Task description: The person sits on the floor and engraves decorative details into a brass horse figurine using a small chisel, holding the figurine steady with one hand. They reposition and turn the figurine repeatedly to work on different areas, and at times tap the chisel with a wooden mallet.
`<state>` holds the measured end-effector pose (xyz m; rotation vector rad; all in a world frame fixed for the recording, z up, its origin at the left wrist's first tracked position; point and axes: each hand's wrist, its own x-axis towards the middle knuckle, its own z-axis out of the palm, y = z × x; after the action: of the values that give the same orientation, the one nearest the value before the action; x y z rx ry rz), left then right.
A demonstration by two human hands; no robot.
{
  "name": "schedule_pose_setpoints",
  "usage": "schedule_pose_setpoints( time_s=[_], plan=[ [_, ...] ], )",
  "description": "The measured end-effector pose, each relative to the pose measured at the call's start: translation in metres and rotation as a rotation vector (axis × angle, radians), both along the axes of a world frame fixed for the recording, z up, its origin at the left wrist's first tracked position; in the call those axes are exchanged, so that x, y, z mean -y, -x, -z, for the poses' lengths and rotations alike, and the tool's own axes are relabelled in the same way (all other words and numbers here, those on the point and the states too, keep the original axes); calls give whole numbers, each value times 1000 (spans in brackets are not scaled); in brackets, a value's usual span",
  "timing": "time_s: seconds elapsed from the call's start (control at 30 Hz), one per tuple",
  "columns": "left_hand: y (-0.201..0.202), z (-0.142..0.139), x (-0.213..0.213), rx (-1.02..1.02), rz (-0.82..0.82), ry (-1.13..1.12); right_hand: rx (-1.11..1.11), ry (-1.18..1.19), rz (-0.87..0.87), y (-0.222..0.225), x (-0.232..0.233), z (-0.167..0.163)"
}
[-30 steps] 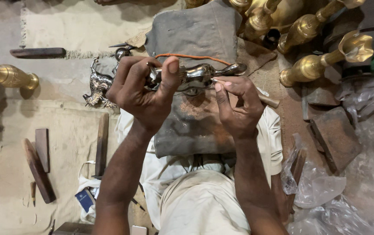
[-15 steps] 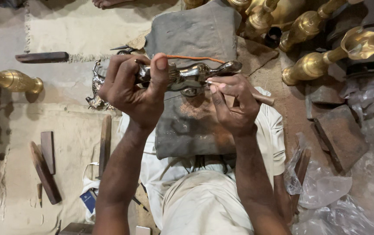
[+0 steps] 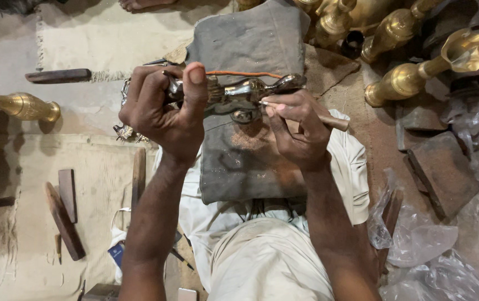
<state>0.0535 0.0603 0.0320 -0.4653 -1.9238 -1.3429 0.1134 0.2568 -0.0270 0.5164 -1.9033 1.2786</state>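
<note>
Brass vases [image 3: 418, 72] lying empty at right, left hand [image 3: 164, 108] gripping shiny silvery metal figure [image 3: 245, 92], right hand [image 3: 298, 125] pinching wooden-handled tool [image 3: 320, 118] against it.

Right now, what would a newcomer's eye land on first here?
At the centre, the left hand grips a shiny metal figurine while the right hand presses a thin tool against it, above a grey cushion. Gleaming brass vases crowd the upper right, and one brass vase lies at the left edge.
</note>
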Motion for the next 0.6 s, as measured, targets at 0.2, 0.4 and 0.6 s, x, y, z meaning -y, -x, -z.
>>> schedule_pose_setpoints(
  time_s=[0.2,0.4,0.6],
  plan=[
    [5,5,-2,6,13,-56,-37,-44,-23,2,-2,5],
    [6,10,1,4,-5,-21,-26,-25,-35,2,-1,9],
    [18,10,4,40,41,-10,42,128,-124,-11,0,4]
  ],
)
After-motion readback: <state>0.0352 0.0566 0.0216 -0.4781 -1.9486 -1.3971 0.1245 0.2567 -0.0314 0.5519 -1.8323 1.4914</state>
